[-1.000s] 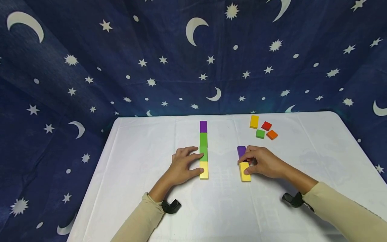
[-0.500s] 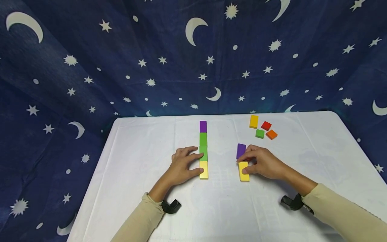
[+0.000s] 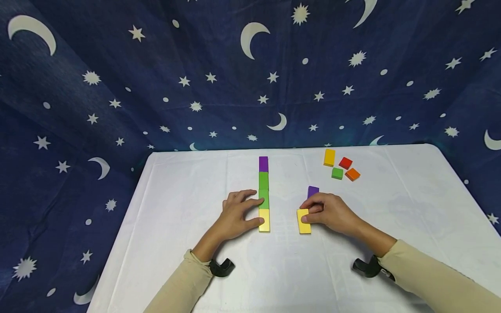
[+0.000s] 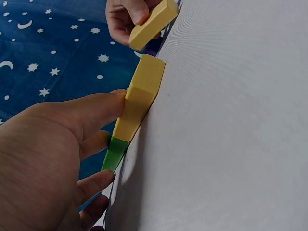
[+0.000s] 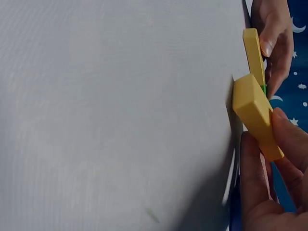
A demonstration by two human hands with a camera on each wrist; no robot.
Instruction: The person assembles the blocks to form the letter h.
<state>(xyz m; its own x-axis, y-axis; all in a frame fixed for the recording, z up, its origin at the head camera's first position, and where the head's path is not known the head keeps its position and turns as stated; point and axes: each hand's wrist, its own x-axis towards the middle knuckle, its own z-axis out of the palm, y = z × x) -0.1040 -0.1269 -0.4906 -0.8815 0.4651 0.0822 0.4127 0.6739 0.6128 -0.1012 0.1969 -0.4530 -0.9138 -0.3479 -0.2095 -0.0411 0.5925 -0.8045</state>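
A straight row of blocks lies on the white table: a purple block (image 3: 263, 164), two green blocks (image 3: 263, 180) and a yellow block (image 3: 264, 220) at the near end. My left hand (image 3: 236, 217) rests against the row's left side, thumb on the yellow block and index finger on the nearer green one, fingers spread. To the right, my right hand (image 3: 332, 214) pinches a second yellow block (image 3: 303, 221) between thumb and fingers. In the right wrist view this held block (image 5: 255, 113) looks tilted. Behind that hand sits another purple block (image 3: 312, 191), partly hidden.
At the back right lie a loose yellow block (image 3: 329, 157), a red block (image 3: 345, 163), a small green block (image 3: 337, 173) and an orange block (image 3: 352, 174). A dark blue curtain (image 3: 219, 117) with moons and stars hangs along the table's back edge.
My right hand has carried its yellow block leftward, toward the row. The purple block beside it shifted slightly away from me first, then stayed behind. My left hand has kept its place.
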